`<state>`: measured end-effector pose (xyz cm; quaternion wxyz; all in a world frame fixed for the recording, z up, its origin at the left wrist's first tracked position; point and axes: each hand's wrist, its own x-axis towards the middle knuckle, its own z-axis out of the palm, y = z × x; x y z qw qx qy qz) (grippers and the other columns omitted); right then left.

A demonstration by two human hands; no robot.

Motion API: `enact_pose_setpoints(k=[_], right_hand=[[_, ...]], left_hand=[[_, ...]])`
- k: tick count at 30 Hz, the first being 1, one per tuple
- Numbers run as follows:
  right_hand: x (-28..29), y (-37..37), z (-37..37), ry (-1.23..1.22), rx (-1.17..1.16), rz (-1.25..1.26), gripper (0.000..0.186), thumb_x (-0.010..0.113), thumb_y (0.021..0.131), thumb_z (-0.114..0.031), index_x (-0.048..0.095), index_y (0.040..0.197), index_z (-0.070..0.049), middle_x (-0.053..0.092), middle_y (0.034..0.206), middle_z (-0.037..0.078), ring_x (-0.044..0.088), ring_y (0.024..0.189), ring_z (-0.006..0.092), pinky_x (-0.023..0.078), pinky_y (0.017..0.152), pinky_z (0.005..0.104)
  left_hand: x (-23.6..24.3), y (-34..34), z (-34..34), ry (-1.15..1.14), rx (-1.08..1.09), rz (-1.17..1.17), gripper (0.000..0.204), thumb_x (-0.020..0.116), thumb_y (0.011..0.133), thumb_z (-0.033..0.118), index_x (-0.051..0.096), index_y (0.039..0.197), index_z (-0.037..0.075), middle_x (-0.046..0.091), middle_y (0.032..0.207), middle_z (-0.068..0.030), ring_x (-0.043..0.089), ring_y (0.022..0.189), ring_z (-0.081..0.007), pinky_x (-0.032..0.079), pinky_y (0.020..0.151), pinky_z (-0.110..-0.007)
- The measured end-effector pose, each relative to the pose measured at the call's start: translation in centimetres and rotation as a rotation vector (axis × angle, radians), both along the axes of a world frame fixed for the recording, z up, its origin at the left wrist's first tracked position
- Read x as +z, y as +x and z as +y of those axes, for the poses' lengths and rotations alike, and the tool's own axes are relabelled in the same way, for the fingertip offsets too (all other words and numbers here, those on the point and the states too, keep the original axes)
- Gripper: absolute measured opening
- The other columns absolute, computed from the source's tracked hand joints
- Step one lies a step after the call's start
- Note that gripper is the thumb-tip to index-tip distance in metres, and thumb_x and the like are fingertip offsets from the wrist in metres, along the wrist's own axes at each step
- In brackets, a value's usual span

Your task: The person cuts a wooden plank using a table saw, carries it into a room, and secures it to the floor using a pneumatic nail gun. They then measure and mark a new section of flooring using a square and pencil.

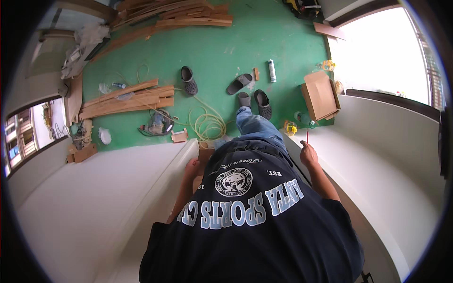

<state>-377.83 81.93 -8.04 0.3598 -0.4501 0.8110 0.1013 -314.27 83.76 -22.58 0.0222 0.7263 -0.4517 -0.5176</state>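
Note:
My right hand (308, 154) is closed around a slim red pencil (307, 136), its upper part sticking up above the fingers. It hangs beside the near end of a white ledge (358, 160). On my left side, my left hand (192, 166) is curled into a fist next to the edge of a white panel (190, 149); what it grips, if anything, is hidden. A yellow-labelled bottle (291, 128) stands just beyond my right hand, close to an open cardboard box (321, 95).
Wooden strips (132, 101) lie stacked on the green floor (160, 52), beside a coiled pale hose (207, 126) and a power tool (158, 123). Grey clogs (188, 81), a slipper (239, 84) and a sealant tube (272, 70) lie ahead. More strips (188, 12) lie farther off.

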Motion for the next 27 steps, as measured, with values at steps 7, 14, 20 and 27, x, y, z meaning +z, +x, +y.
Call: enact_pose_setpoints(k=[7, 14, 20, 27], right_hand=[[-0.4, -8.3, -10.1, -0.115, -0.177, -0.049, 0.040, 0.053, 0.095, -0.019, 0.060, 0.131, -0.005, 0.067, 0.119, 0.029, 0.063, 0.114, 0.0451, 0.051, 0.098, 0.0507], [-1.8, -11.7, -14.0, -0.345, -0.274, 0.016, 0.037, 0.054, 0.096, -0.016, 0.055, 0.131, -0.004, 0.065, 0.115, 0.027, 0.065, 0.107, 0.0449, 0.053, 0.093, 0.0502], [-3.4, -9.5, -13.2, -0.164, -0.484, -0.107, 0.037, 0.052, 0.093, -0.016, 0.062, 0.125, -0.001, 0.068, 0.115, 0.031, 0.065, 0.110, 0.0467, 0.052, 0.097, 0.0511], [-6.4, -7.8, -16.6, 0.009, -0.546, -0.154, 0.037, 0.053, 0.092, -0.019, 0.064, 0.125, -0.004, 0.070, 0.110, 0.030, 0.067, 0.104, 0.0472, 0.053, 0.095, 0.0517]], left_hand=[[4.3, -11.6, -21.9, -0.133, 0.048, 0.150, 0.038, 0.063, 0.100, 0.017, 0.062, 0.134, 0.000, 0.072, 0.103, -0.0099, 0.067, 0.090, -0.0167, 0.053, 0.084, -0.030], [4.3, -15.7, -31.3, -0.076, -0.134, 0.195, 0.038, 0.063, 0.098, 0.021, 0.065, 0.130, 0.002, 0.074, 0.101, -0.0101, 0.068, 0.092, -0.0169, 0.054, 0.085, -0.032], [2.8, -12.1, -37.6, -0.106, -0.349, 0.017, 0.034, 0.065, 0.093, 0.017, 0.070, 0.122, 0.002, 0.073, 0.096, -0.0115, 0.069, 0.087, -0.0183, 0.055, 0.080, -0.034], [0.6, -14.1, -51.6, 0.159, -0.105, 0.098, 0.022, 0.061, 0.095, 0.016, 0.071, 0.110, 0.003, 0.067, 0.085, -0.0046, 0.067, 0.075, -0.0173, 0.055, 0.069, -0.034]])
